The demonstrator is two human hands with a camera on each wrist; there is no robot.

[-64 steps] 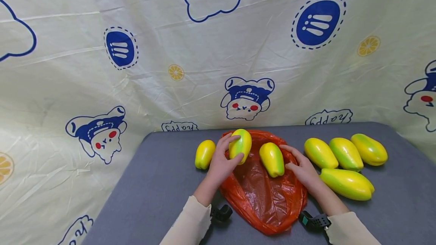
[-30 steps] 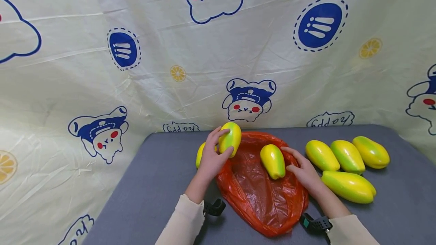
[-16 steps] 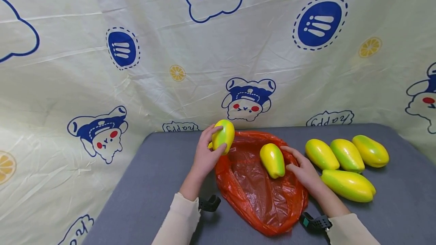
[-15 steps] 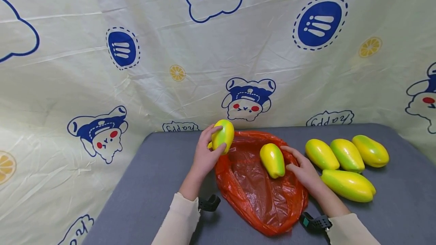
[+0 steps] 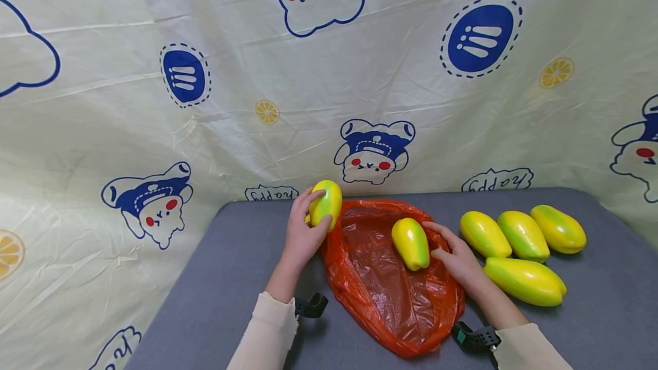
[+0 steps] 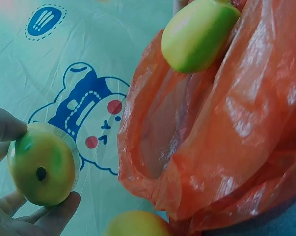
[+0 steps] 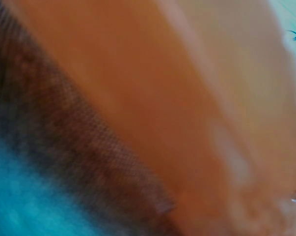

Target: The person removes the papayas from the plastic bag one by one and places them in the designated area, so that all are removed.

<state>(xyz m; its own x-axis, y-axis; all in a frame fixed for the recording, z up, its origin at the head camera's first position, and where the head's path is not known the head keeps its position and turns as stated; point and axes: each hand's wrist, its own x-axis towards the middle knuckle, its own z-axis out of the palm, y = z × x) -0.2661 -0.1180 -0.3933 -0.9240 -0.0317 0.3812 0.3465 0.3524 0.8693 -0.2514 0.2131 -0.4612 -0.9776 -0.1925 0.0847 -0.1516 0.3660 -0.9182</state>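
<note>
My left hand [image 5: 302,233] grips a yellow-green papaya [image 5: 329,204], held up at the left edge of a red plastic bag [image 5: 380,296]. In the left wrist view the held papaya [image 6: 42,164] shows its dark stem end, with thumb and fingers around it. My right hand [image 5: 457,256] holds the right rim of the bag, thumb and fingers on either side. Another papaya [image 5: 411,244] lies in the bag's open mouth beside those fingers. A further papaya [image 6: 138,225] sits mostly hidden behind my left hand. The right wrist view is filled by blurred red plastic [image 7: 138,98].
To the right of the bag, several papayas lie on the grey table [image 5: 231,301]: a row of three, including the middle papaya [image 5: 523,236], and one papaya [image 5: 525,281] in front of them. A printed curtain [image 5: 298,73] hangs behind the table.
My left hand has carried its papaya leftward from over the bag to beyond its left edge, now covering most of the papaya there. My right hand and the bag have barely moved.
</note>
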